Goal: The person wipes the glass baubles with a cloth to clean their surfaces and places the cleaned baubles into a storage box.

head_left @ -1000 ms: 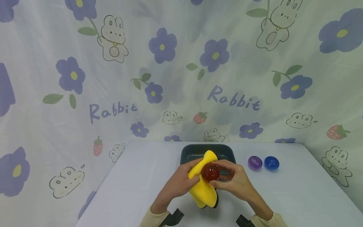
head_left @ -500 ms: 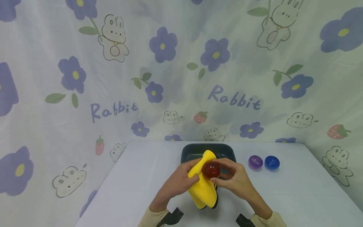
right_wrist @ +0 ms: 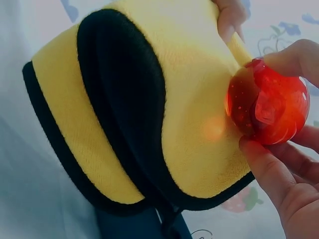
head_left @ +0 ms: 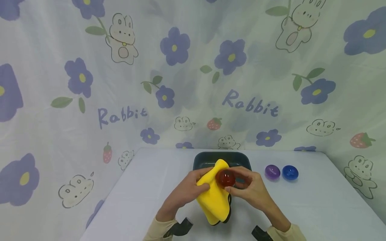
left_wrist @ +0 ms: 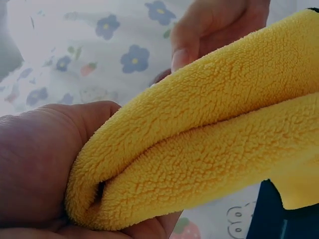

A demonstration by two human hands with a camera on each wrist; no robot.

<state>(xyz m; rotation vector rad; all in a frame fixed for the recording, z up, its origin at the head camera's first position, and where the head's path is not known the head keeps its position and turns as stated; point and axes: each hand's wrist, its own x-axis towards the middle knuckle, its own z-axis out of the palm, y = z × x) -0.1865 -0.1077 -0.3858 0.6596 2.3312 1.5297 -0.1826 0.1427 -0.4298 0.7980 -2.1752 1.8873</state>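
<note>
My left hand (head_left: 187, 189) grips a folded yellow cloth (left_wrist: 199, 144) with dark trim, its lower end hanging toward me. Between the fingertips and thumb of my right hand (head_left: 252, 189) is a glossy, see-through red ball (right_wrist: 271, 104). The ball lies right against the cloth's smooth face in the right wrist view, casting a reddish glow on it. In the left wrist view the cloth's plush side fills the middle and hides most of the ball. Both hands are held in front of a dark green tray (head_left: 197, 164).
To the right of the tray, a purple ball (head_left: 272, 172) and a blue ball (head_left: 290, 172) sit close together on the white tabletop (head_left: 319, 204). Behind the table hangs a curtain (head_left: 193, 80) printed with flowers and rabbits.
The red ball has shifted slightly up and right in the head view. The cloth's upper part spreads a little wider to the left. Both hands keep their holds.
</note>
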